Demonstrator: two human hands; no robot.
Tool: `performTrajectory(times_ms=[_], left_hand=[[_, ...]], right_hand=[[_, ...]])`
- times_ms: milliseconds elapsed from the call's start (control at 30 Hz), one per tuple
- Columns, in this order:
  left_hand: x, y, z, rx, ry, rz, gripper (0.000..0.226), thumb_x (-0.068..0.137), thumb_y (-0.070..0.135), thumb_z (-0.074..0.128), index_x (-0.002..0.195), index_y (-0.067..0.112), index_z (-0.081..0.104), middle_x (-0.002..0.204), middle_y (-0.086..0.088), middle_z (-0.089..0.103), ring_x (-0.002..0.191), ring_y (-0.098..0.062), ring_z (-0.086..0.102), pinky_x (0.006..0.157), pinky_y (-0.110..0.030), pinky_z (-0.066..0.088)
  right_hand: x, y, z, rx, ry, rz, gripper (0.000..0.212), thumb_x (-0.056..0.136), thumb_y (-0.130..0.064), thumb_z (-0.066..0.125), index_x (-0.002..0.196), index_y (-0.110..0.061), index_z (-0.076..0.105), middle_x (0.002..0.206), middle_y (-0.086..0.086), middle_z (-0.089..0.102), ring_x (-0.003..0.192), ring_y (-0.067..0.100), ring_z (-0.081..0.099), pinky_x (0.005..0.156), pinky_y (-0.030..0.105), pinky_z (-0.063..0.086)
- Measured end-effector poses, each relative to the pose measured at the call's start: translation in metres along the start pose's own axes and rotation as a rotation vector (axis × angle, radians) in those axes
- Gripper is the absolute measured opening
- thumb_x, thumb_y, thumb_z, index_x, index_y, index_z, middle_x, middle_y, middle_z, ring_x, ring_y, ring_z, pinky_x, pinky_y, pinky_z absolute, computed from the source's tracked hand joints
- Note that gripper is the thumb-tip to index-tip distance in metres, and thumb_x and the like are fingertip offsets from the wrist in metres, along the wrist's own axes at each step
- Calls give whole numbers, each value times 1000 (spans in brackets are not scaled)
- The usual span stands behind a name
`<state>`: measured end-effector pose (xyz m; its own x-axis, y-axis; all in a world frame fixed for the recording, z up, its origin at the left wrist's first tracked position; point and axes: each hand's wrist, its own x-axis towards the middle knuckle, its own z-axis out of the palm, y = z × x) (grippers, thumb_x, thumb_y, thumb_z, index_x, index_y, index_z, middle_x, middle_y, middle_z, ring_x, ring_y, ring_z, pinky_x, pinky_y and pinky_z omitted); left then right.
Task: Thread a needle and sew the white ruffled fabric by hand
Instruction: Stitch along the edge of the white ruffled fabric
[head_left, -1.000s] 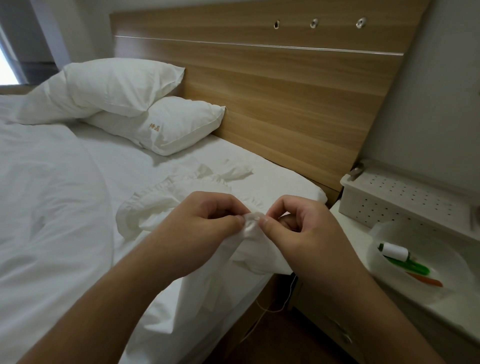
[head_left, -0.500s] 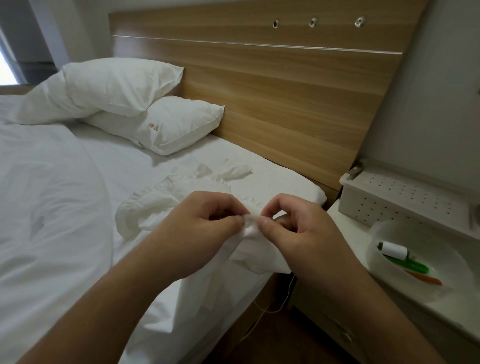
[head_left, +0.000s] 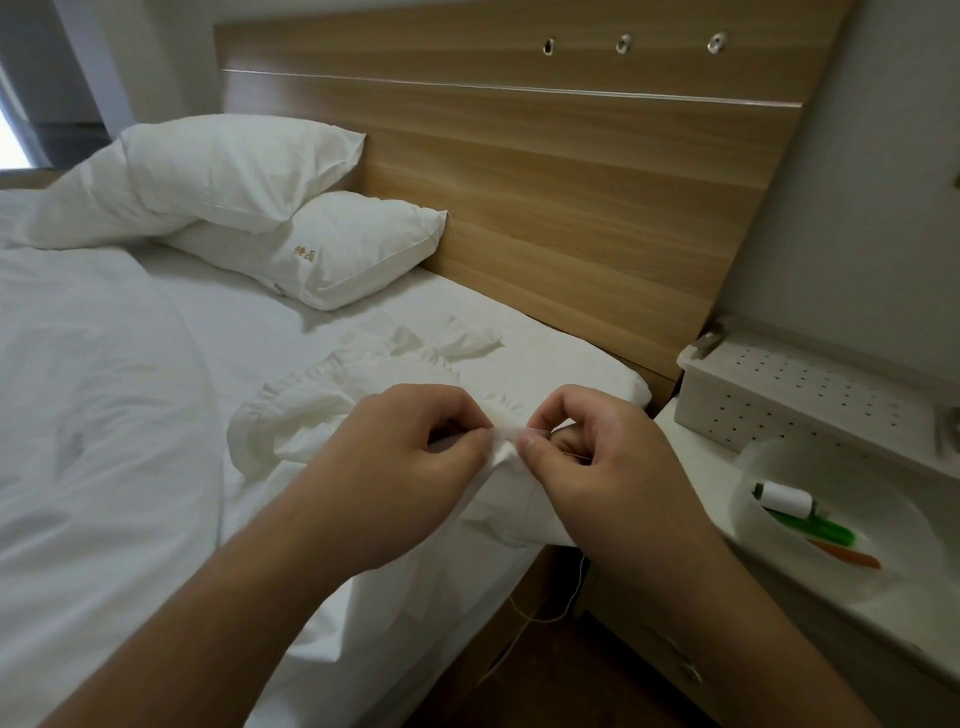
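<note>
The white ruffled fabric (head_left: 332, 410) lies bunched on the bed and runs up into both hands. My left hand (head_left: 410, 467) pinches a small fold of it between thumb and forefinger. My right hand (head_left: 608, 467) pinches the same fold from the right, fingertips almost touching the left ones. A thin needle shaft (head_left: 579, 456) shows faintly by the right fingers. A pale thread (head_left: 540, 618) hangs in a loop below the right wrist, beside the bed edge. A white thread spool (head_left: 784, 496) lies in the bowl on the nightstand.
A translucent white bowl (head_left: 893, 566) on the nightstand at right also holds green and orange tools. Behind it stands a perforated white box (head_left: 810, 395). Two pillows (head_left: 322, 249) lean on the wooden headboard (head_left: 571, 171). A white duvet (head_left: 93, 415) covers the left.
Both hands stay pinched on the fold at the same spot; the right fingers shifted slightly. The fabric and thread hang as before.
</note>
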<state>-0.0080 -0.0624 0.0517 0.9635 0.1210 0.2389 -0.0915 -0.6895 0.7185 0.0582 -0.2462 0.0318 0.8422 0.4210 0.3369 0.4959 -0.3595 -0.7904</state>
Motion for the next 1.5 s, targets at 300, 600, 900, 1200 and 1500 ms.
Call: performTrajectory(times_ms=[300,600,900,1200,1500], left_hand=[[-1,0,2,83,21,81,16,97,29,65,87,34,76,79,19,73,82,-3,70,71,-28,58],[0,-3,2,72,9,129,16,98,29,67,86,34,77,77,21,72,78,-4,70,67,-25,53],[0,-3,0,25,2,113,18,98,26,67,85,35,77,78,18,74,80,-7,71,69,-30,56],[-1,-1,-2,38,11,99,14,94,38,69,83,34,77,76,17,73,76,-7,70,64,-31,58],[1,-4,-3,9,-18,101,14,96,30,71,86,35,78,80,20,74,82,-4,71,71,-28,56]], right_hand=[[-2,-3,3,-26,11,-15,17,95,-22,71,82,-23,60,48,-11,52,47,3,52,46,11,39],[-2,-3,3,-64,15,-22,19,95,-20,71,81,-24,59,50,-6,53,47,6,51,46,14,39],[-1,-2,2,-12,-46,22,4,99,-26,65,95,-27,66,51,-3,55,49,9,53,48,22,43],[2,-1,-4,164,-105,101,13,95,-21,70,83,-17,69,51,-1,49,46,9,43,50,30,39],[4,-2,-10,390,-187,151,14,96,-4,67,82,-4,69,51,5,39,43,13,35,45,26,32]])
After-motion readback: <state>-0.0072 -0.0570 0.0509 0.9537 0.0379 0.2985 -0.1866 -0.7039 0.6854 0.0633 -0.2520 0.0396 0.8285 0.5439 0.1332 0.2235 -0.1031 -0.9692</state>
